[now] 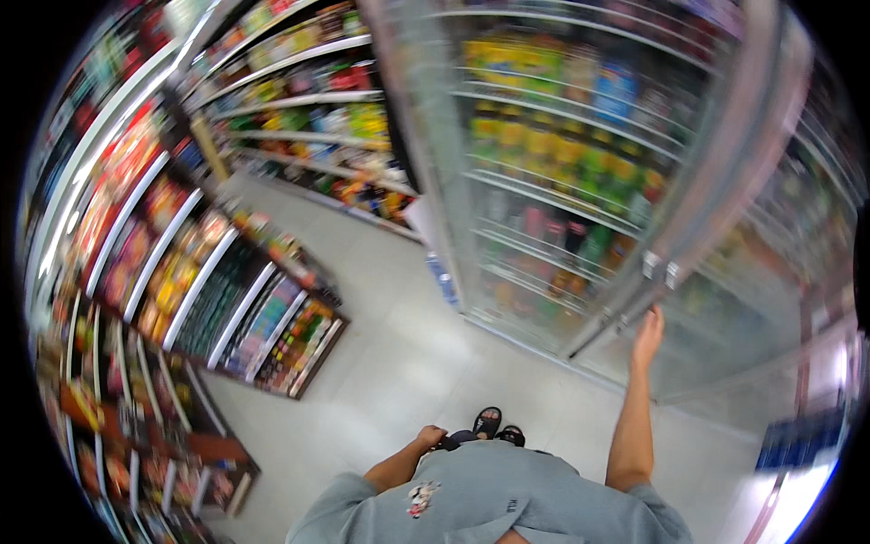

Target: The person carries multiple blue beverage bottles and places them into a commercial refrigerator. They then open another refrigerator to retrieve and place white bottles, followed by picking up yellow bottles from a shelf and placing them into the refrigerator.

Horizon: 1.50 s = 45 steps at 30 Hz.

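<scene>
My right hand (649, 333) reaches forward to the glass doors of a drinks refrigerator. Its fingertips are at the lower part of the door frame (669, 268), near two small white fittings; blur hides whether they grip it. Behind the left glass door (523, 326), yellow-capped bottles (544, 139) and other packaged drinks stand on wire shelves (557, 190). My left hand (431, 436) is low beside my waist with its fingers curled. Something dark lies against it, and I cannot make out whether it is held or is clothing.
Shelving with packaged goods (299, 102) lines the far wall. A stepped display rack (217, 313) juts into the aisle at left, with another shelf unit (156, 435) nearer. Pale tiled floor (387, 340) runs between them and the refrigerator. Dark blue boxes (798, 438) are at far right.
</scene>
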Motion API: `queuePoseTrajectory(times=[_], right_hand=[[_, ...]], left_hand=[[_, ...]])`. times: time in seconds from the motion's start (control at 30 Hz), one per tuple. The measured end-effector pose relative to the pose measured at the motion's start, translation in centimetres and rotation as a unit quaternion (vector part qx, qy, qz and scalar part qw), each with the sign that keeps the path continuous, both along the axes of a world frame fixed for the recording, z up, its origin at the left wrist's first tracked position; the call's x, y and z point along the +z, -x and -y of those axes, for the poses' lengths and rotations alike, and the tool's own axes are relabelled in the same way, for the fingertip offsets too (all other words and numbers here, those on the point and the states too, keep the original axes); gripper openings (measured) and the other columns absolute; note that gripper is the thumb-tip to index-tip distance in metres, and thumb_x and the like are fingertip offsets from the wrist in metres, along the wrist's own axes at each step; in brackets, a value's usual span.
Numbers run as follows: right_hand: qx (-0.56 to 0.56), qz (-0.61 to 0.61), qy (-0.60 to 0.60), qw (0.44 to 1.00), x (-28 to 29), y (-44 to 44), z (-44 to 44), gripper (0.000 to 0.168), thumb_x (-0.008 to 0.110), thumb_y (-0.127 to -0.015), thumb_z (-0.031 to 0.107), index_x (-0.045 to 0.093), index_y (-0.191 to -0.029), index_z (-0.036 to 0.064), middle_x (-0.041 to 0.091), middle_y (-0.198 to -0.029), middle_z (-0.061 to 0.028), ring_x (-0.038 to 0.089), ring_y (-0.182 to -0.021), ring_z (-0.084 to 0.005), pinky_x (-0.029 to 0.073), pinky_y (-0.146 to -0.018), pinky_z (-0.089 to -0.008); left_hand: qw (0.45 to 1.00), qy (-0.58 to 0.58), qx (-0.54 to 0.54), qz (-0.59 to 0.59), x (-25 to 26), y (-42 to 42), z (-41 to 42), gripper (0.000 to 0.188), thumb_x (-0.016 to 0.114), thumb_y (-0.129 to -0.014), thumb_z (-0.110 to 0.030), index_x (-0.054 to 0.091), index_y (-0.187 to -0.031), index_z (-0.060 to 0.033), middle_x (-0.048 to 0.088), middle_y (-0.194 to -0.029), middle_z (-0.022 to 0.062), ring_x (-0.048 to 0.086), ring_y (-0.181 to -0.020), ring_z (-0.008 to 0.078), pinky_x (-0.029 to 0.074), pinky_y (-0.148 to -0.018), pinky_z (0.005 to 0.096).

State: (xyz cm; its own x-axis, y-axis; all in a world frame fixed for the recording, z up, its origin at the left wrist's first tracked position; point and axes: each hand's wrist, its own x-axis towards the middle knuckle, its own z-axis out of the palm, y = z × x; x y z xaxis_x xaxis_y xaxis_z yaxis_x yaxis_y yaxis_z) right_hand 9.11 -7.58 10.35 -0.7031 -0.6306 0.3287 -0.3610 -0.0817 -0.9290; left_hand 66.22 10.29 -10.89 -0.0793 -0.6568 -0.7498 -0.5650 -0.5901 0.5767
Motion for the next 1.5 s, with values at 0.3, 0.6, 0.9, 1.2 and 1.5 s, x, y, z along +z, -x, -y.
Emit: queuePoseTrajectory(times=[0.3,0.6,0.9,1.2,1.5], right_hand=[[0.182,0.122,-0.294,0.930,-13.2,-12.5,-10.4,0.027,0.056,-0.094,0.025,0.066,-0.106,0.003,0.070,-0.093,-0.0101,0.065,-0.082,-0.0188,0.051,-0.074,-0.0327],[0.232,0.184,-0.382,0.875,-14.2,-17.8,-18.8,0.032,0.063,-0.089,0.035,0.069,-0.104,0.007,0.072,-0.095,-0.0145,0.069,-0.091,-0.0279,0.052,-0.082,-0.0372],[0.211,0.177,-0.394,0.877,-15.1,-15.6,-17.7,0.034,0.062,-0.087,0.038,0.069,-0.103,0.009,0.069,-0.105,-0.0164,0.065,-0.101,-0.0336,0.050,-0.089,-0.0406],[0.282,0.093,-0.447,0.844,-14.3,-19.5,-10.1,0.037,0.062,-0.088,0.037,0.068,-0.107,0.005,0.070,-0.104,-0.0153,0.066,-0.100,-0.0304,0.051,-0.087,-0.0380],[-0.070,0.188,-0.114,0.973,-12.7,-19.3,-2.0,0.024,0.064,-0.091,0.024,0.064,-0.101,0.002,0.067,-0.093,-0.0118,0.063,-0.092,-0.0216,0.048,-0.086,-0.0357]], left_hand=[[0.986,-0.035,-0.064,-0.152,7.9,0.8,4.4,0.039,0.062,-0.073,-0.006,0.067,-0.109,0.0033,0.070,-0.090,0.0143,0.067,-0.077,0.0205,0.055,-0.070,0.0322],[0.965,-0.035,-0.240,-0.096,12.0,0.3,7.8,0.029,0.068,-0.081,-0.018,0.071,-0.099,0.0049,0.071,-0.092,0.0114,0.067,-0.082,0.0202,0.053,-0.076,0.0321],[0.990,-0.026,-0.122,-0.066,13.4,5.9,12.0,0.035,0.069,-0.087,-0.026,0.070,-0.106,0.0025,0.070,-0.088,0.0067,0.065,-0.072,0.0146,0.053,-0.061,0.0280],[0.994,0.018,-0.042,-0.097,9.9,-4.1,8.0,0.035,0.069,-0.084,-0.024,0.069,-0.105,0.0044,0.070,-0.088,0.0092,0.065,-0.072,0.0184,0.053,-0.065,0.0305],[0.993,0.053,-0.022,-0.102,6.6,-16.2,8.1,0.037,0.062,-0.088,-0.022,0.063,-0.114,0.0041,0.069,-0.097,0.0132,0.067,-0.083,0.0228,0.055,-0.070,0.0363]])
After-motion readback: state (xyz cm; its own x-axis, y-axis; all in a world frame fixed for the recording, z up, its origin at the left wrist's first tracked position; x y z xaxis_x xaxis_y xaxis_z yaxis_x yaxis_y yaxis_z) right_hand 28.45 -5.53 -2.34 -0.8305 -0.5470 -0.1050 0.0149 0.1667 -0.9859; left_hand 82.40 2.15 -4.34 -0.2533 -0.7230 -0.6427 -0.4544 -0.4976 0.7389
